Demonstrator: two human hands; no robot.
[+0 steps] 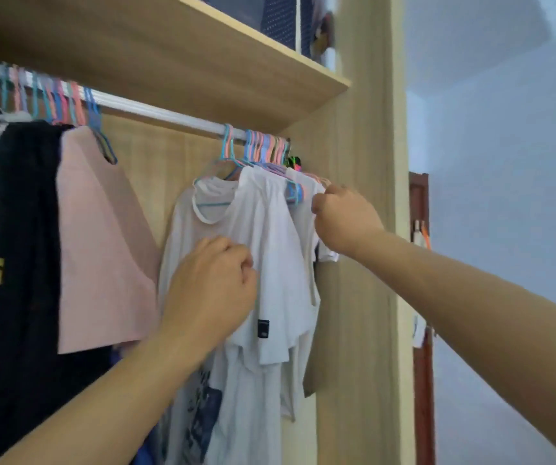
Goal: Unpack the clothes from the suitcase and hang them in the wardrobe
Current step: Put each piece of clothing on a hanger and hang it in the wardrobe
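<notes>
White cotton T-shirts (269,250) hang bunched at the right end of the pale metal wardrobe rail (169,112), on pink and blue plastic hangers (263,149). My left hand (212,290) has its fingers curled into the front of one shirt, bunching the cloth. My right hand (343,219) pinches the shoulder of the outermost shirt beside the light wooden side panel (357,129). A pink top (98,246) and dark garments (18,263) hang further left.
</notes>
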